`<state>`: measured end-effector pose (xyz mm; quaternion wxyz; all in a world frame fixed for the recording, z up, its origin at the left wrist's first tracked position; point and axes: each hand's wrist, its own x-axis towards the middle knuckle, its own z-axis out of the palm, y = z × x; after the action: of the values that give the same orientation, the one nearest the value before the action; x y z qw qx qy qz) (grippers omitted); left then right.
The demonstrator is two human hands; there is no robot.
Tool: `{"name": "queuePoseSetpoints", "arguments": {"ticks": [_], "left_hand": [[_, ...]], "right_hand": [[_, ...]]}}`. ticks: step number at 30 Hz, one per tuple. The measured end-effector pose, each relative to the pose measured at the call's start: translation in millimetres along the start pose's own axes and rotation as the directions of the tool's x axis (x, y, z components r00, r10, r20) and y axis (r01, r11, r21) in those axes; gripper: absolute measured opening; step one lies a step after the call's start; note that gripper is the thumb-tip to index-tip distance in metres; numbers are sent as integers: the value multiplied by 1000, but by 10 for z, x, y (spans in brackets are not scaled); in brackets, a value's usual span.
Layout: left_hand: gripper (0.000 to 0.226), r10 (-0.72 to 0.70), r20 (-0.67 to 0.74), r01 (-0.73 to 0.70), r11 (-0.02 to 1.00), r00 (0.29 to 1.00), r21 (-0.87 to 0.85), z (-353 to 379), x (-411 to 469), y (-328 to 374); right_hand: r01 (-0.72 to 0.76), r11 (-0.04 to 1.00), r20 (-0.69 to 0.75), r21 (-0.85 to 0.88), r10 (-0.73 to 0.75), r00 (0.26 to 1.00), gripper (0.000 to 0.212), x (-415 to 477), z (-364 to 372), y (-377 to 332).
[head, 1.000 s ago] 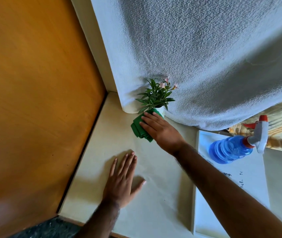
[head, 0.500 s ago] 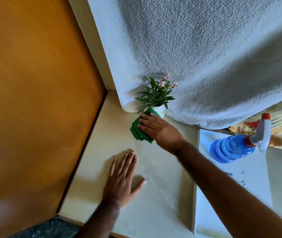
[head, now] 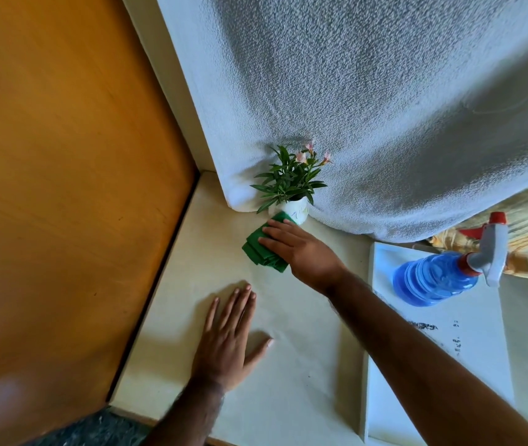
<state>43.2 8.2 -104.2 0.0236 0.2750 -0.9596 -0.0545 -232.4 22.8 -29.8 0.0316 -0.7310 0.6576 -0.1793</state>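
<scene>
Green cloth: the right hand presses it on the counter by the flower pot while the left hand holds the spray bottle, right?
No. In the head view the left hand lies flat on the counter, holding nothing; the spray bottle sits apart on the tray. The right hand presses the green cloth by the flower pot.

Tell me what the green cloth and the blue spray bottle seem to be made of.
The green cloth looks like soft matte fabric, folded in visible layers under the right hand. The spray bottle seems glossy translucent blue plastic with ribbed walls.
</scene>
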Motion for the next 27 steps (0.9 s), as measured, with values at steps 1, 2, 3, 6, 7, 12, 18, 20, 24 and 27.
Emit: {"name": "queuePoseSetpoints", "arguments": {"ticks": [1,2,3,6,7,12,18,20,24,27], "left_hand": [[95,1,-5,-1,1000,1000,1,3,-2,2],[95,3,-10,-3,1000,1000,0,6,-4,2],[95,3,-13,-3,1000,1000,1,5,-7,-1],[96,4,-5,-4,1000,1000,5,4,-6,0],[96,5,-4,-5,1000,1000,3,8,-8,1],[96,7,-16,-7,1000,1000,0,17,-7,-4],[94,15,-28,-15,1000,1000,-11,9,-8,-3],[94,10,-27,-11,1000,1000,-5,2,-11,5],[92,19,-36,-19,1000,999,-14,-6,-16,15],[93,14,-20,-14,1000,1000,0,-9,-3,2]], "right_hand": [[-17,1000,-59,-9,16,998,54,-6,-36,-18],[-43,999,-110,-22,41,993,49,-9,-81,-45],[-65,997,-151,-37,59,987,48,-13,-108,-64],[-101,992,-183,-77,85,979,54,-76,-79,-73],[-115,990,-176,-79,100,979,49,-106,-36,-57],[-180,983,-122,-37,175,977,50,-182,119,-54],[-127,991,-208,-35,117,971,49,-151,-34,-70],[-127,991,-222,-39,115,968,48,-102,-88,-38],[-165,986,-173,11,165,971,55,-160,-1,68],[-229,968,-136,97,241,961,60,-236,88,66]]}}
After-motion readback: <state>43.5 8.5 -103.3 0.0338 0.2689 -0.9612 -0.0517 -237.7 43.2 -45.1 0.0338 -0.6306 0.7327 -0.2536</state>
